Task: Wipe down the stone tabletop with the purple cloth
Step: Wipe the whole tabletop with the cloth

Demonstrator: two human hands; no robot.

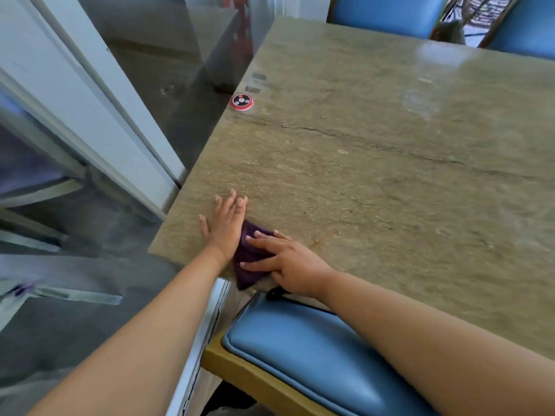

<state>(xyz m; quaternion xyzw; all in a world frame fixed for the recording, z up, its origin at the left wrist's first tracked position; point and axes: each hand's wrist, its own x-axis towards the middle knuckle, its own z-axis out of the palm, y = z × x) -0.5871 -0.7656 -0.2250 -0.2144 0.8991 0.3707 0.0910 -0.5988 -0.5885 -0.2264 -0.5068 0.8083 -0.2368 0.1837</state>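
Observation:
The stone tabletop (375, 163) fills the right and middle of the head view, brownish grey with a dark crack across it. A folded purple cloth (249, 273) lies at its near left corner. My right hand (288, 262) presses flat on the cloth with straight, spread fingers. Beside it, my left hand (223, 226) rests flat on the bare stone with its fingers straight, its edge touching the cloth's left side.
A round red and white call button (241, 101) sits at the table's left edge. A blue padded chair (303, 355) is tucked under the near edge, and two more blue chairs (387, 13) stand at the far side. A glass wall with white frames (99, 121) runs along the left.

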